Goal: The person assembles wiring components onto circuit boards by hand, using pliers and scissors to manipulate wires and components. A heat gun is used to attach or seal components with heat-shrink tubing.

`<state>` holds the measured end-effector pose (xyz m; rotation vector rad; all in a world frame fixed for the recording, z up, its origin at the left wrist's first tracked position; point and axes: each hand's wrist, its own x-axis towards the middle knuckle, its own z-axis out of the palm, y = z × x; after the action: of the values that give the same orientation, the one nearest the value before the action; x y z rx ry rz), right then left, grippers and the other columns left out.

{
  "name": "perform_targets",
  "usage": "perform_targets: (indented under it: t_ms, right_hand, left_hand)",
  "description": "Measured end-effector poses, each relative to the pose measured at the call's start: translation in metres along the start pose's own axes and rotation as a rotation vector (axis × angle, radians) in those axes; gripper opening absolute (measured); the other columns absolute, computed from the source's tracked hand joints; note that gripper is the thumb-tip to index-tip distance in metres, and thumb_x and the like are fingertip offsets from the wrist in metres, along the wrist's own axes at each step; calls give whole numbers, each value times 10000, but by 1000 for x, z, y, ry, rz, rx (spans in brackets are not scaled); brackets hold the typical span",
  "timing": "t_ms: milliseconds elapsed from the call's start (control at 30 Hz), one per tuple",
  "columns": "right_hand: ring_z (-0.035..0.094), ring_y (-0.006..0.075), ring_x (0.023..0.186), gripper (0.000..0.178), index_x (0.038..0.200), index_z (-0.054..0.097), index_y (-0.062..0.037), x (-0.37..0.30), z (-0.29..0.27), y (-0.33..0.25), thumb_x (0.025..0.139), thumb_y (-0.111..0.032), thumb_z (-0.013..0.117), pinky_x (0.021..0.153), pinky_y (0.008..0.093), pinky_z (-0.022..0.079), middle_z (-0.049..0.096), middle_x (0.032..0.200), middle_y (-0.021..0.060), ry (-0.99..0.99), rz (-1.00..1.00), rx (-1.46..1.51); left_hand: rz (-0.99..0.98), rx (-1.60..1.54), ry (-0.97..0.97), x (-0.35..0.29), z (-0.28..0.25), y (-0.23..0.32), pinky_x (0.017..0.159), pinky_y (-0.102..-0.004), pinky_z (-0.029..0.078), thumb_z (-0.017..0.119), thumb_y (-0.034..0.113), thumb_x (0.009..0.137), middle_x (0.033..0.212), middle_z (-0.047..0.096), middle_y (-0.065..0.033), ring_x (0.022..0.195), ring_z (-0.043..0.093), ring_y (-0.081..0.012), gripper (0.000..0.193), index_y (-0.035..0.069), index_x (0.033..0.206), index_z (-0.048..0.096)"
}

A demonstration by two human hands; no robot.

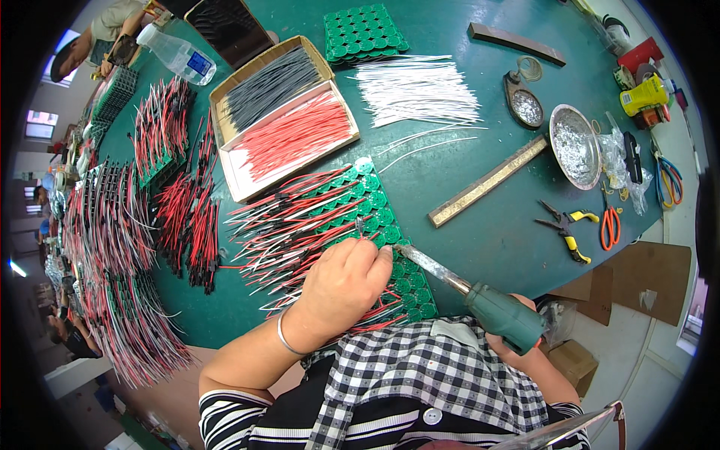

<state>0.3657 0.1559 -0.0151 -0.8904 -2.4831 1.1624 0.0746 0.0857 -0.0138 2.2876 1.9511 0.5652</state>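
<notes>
My left hand point(346, 283) is closed in a pinch over a panel of round green circuit boards point(415, 294). What its fingertips grip is hidden. My right hand point(504, 351), partly behind the tool, is wrapped round the green handle of a soldering iron point(504, 315). The iron's metal tip reaches the panel just right of my left fingertips. Red, white and black wires point(289, 217) lie across the panel's left side, many seeming attached to it. At the panel's upper part, several round boards show no wires.
Beyond the panel stand a box of black and red wires point(285, 169) and a pile of white wires point(416, 90). Wired bundles point(112, 225) fill the left. A metal bar point(487, 181), metal bowl point(575, 146), pliers point(570, 229) and orange-handled scissors point(610, 227) lie right.
</notes>
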Motion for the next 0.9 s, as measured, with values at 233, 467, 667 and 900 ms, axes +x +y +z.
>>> perform_targets:
  t_ms: [233, 467, 667, 900]
  right_hand:
    - [509, 275, 999, 219, 973, 654, -93, 5, -5, -9, 796, -211, 606, 903, 397, 365, 632, 987, 48, -44, 126, 96]
    - [582, 174, 917, 247, 944, 671, -121, 8, -9, -12, 876, -309, 527, 900, 355, 352, 685, 885, -22, -51, 189, 77]
    - [613, 138, 867, 239, 995, 648, -82, 4, -3, -1, 860, -267, 576, 885, 330, 388, 681, 923, 0, 19, 8, 131]
    - [616, 150, 832, 252, 1039, 615, -37, -1, 4, 2, 821, -164, 615, 809, 295, 460, 651, 957, 51, 28, 80, 248]
  left_hand:
    - [-17, -14, -32, 1, -1, 1, 605, -321, 453, 583, 71, 729, 772, 520, -75, 696, 520, -221, 238, 0, 952, 629]
    - [-25, -11, -35, 2, -2, 3, 605, -323, 453, 595, 62, 730, 762, 519, -78, 694, 520, -224, 217, -1, 936, 628]
    - [-28, -3, -21, 1, 0, 3, 604, -324, 452, 593, 59, 729, 756, 519, -76, 688, 520, -224, 213, 1, 931, 629]
    - [-26, -16, 41, -2, 6, 1, 579, -326, 439, 600, 55, 717, 736, 516, -70, 658, 516, -219, 214, 5, 923, 632]
